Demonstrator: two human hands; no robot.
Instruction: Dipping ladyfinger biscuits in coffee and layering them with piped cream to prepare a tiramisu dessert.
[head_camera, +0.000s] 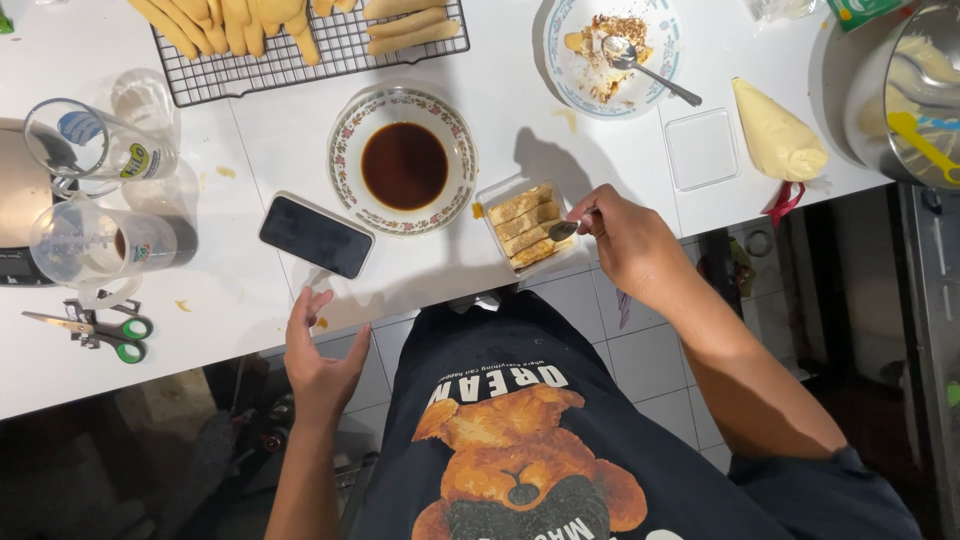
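Observation:
My right hand (625, 240) grips a metal spoon (563, 231) whose bowl rests on soaked ladyfinger biscuits in a small clear plastic container (490, 195) at the table's near edge. My left hand (318, 360) hangs open below the table edge, fingers apart, holding nothing, just under a black phone (316, 236). A floral bowl of dark coffee (404, 160) stands between the phone and the container.
A wire rack of ladyfingers (300, 40) sits at the back. A plate with a spoon (612, 45), a clear lid (701, 148), a filled piping bag (775, 135) and a metal mixing bowl (915, 95) are to the right. Measuring cups (95, 145) and scissors (95, 332) lie left.

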